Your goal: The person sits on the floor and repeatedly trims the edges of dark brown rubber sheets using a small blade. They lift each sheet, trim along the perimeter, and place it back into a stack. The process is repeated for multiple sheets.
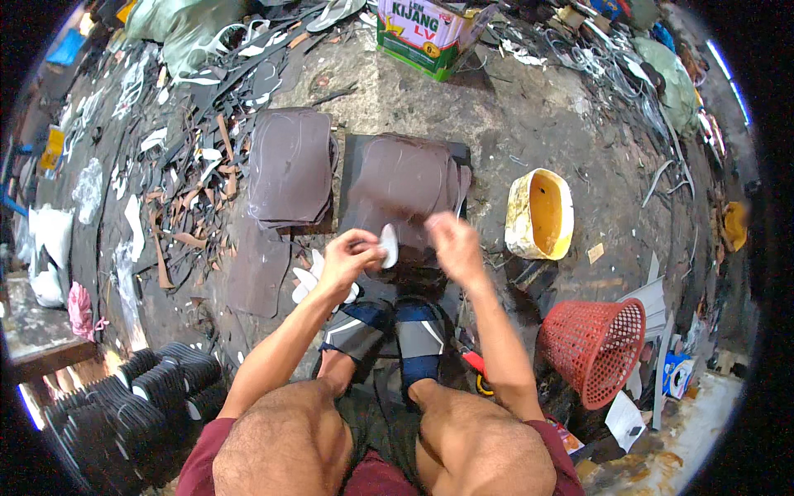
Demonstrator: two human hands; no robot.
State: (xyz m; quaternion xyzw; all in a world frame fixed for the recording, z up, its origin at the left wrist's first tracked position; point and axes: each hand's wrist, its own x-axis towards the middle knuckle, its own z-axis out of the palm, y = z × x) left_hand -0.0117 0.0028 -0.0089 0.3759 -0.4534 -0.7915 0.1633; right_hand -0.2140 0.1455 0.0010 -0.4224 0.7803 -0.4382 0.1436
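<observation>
My left hand (347, 258) pinches a small white oval piece (389, 245) between its fingertips, in front of my knees. More white pieces like it (306, 279) lie beside and partly under my left wrist. Level with the left one and apart from it, my right hand (455, 248) is smeared by motion at the fingertips, so I cannot make out anything in it. Just beyond both hands, a pile of brown sheets (405, 174) with pale curved outlines rests on a dark slab (354, 161). A second pile of brown sheets (289, 169) stands to its left.
A yellow-stained white tub (517, 219) is at the right, with a red perforated basket (571, 343) nearer me. A large printed tin (422, 50) stands at the far side. Scraps (178, 215) litter the left floor. Stacked black soles (132, 405) lie lower left.
</observation>
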